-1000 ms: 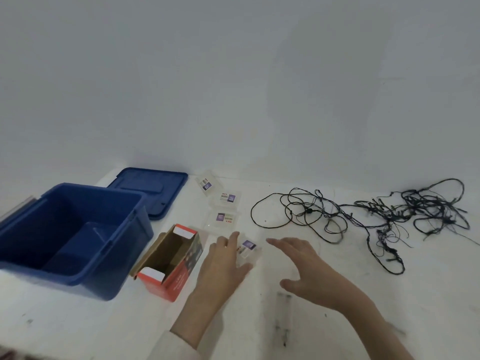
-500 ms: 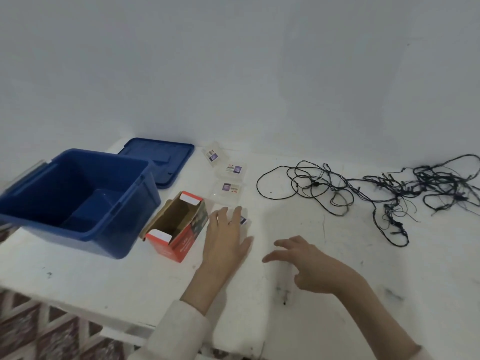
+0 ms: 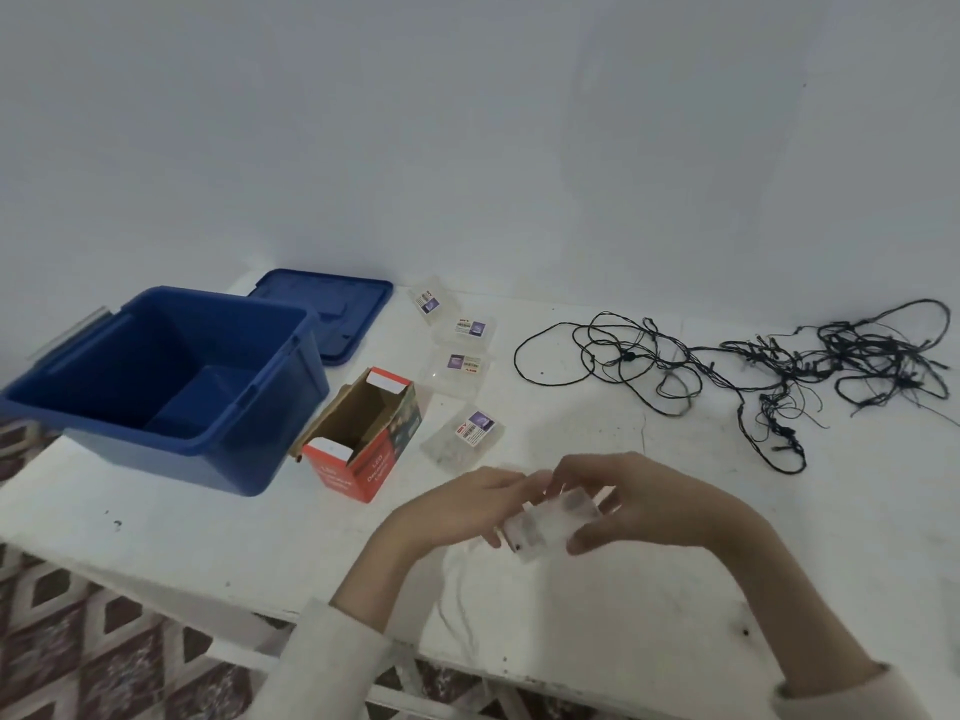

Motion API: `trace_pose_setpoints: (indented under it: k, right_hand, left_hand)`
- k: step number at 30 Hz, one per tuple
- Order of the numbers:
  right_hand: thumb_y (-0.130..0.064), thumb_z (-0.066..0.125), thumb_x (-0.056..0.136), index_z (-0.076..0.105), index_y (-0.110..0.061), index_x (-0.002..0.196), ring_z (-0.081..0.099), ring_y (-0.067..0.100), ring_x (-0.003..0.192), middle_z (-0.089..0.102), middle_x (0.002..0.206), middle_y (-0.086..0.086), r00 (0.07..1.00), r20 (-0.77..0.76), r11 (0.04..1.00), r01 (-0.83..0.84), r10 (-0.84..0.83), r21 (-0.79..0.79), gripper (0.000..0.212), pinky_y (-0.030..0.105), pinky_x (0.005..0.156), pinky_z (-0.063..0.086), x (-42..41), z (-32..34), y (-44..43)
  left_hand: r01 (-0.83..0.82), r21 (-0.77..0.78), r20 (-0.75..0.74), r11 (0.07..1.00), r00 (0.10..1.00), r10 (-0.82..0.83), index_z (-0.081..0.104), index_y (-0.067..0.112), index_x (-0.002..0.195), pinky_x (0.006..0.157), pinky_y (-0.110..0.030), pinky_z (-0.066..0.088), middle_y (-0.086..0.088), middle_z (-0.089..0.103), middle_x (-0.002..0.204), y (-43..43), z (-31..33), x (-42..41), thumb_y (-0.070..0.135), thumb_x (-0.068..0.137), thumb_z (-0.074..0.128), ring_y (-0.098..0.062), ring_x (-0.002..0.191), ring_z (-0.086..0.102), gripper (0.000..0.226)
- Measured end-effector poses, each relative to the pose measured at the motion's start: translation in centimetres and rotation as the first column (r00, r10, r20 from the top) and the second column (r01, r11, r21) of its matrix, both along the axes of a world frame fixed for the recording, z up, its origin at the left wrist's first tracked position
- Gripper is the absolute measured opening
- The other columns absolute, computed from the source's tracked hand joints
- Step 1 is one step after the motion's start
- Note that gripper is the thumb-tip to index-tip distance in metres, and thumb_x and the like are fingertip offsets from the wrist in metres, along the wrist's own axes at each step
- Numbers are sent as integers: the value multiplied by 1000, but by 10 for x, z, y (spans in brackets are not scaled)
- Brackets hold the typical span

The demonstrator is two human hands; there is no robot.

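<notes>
A white, scuffed worktop (image 3: 675, 589) stands against a plain pale wall (image 3: 467, 148). On its left is an open blue bin (image 3: 249, 407) with its lid (image 3: 332, 314) lying flat behind it. Just right of the bin a red carton (image 3: 363, 459) lies open. A loose row of four clear cases (image 3: 464, 367) runs from the far edge towards the near side. A tangle of black wire (image 3: 779, 366) sprawls across the far right.

A second ago the left hand (image 3: 452, 506) lay flat on the worktop over a case and the right hand (image 3: 654, 506) hovered open, holding nothing. Now both have come together near the front edge with a small clear case (image 3: 550, 522) between them, lifted off the surface. The case that was under the left palm seems to be the one now lying bare just beyond the hands (image 3: 465, 436). The pickup looks done, so the likely next step is opening this case or turning it over.

The case sits tilted between the two hands. The left fingers (image 3: 498, 480) curl onto its left end. The right fingers arch over its far edge while the right thumb pinches from the near side. Both hands are grasping it; motion blur hides whether its flap is open.
</notes>
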State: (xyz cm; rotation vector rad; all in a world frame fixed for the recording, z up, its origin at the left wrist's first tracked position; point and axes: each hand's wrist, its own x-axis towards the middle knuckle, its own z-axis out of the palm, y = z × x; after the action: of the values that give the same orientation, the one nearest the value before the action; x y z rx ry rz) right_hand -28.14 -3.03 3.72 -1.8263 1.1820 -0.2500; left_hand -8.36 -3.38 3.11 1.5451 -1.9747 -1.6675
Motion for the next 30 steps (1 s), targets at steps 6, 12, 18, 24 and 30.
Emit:
trace_pose_setpoints:
  k: [6, 12, 18, 24, 30]
  right_hand:
    - [1, 78, 60, 60, -10, 83, 48, 18, 50, 60, 72, 2, 821, 508, 962, 182, -262, 202, 31, 24, 46, 41, -4, 52, 6]
    - [-6, 91, 31, 70, -14, 80, 49, 12, 47, 63, 73, 12, 213, 751, 780, 142, -625, 609, 54, 18, 45, 45, -3, 67, 3]
    - [5, 83, 47, 71, 4, 88, 70, 25, 79, 69, 95, 20, -184, 755, 767, 13, -629, 642, 43, 26, 63, 59, 24, 84, 10]
    - [1, 59, 86, 58, -21, 102, 70, 15, 71, 67, 79, -4, 299, 854, 538, 842, -426, -26, 27, 20, 67, 55, 27, 93, 5]
    - [5, 55, 80, 62, -29, 92, 51, 7, 62, 59, 73, -13, 867, 309, 589, 494, -391, -640, 36, 17, 57, 43, 6, 86, -1]
  left_hand:
    - [-140, 71, -418, 988, 895, 157, 63, -6, 94, 68, -26, 48, -2, 51, 53, -3, 47, 14, 52, 82, 46, -15, 51, 47, 61]
    - [-566, -236, -650, 790, 696, 304, 71, 23, 99, 57, -16, 38, 10, 41, 50, -16, 75, 0, 20, 94, 51, -6, 49, 36, 21]
    - [-442, -590, -403, 676, 886, 228, 51, 27, 131, 55, -12, 43, 15, 58, 60, -22, 64, -41, 14, 98, 42, -4, 53, 50, 37]
    - [-60, -737, -15, 674, 997, 73, 55, 17, 115, 64, -23, 48, 4, 61, 78, -9, 72, -51, 20, 99, 36, -8, 60, 55, 24]
    - [238, -871, 303, 430, 949, 89, 62, 22, 103, 75, -34, 44, 3, 60, 94, -9, 123, -34, 34, 97, 34, -20, 86, 56, 32]
